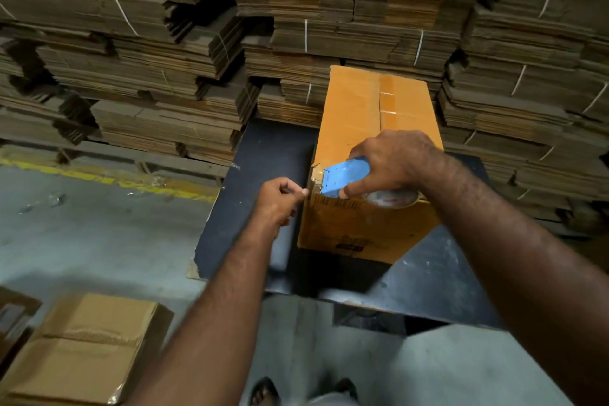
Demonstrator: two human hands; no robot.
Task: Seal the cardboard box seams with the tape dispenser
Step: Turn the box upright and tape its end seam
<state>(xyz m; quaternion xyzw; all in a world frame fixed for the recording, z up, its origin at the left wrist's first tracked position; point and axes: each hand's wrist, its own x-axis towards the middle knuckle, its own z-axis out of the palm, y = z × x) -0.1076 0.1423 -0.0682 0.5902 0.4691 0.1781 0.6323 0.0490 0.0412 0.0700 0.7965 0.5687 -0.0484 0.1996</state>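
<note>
Two hands at cardboard box [369, 115] on dark table [263, 148], right hand [392, 158] gripping blue tape dispenser [344, 176] at near top edge, left hand [280, 201] pinching tape end at left corner, taped top seam.

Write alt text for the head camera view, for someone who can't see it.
A person's right hand grips a blue tape dispenser at the near top edge of an orange cardboard box, while the left hand pinches at the box's near left corner. The box sits on a dark table, with stacks of flattened cardboard behind.
</note>
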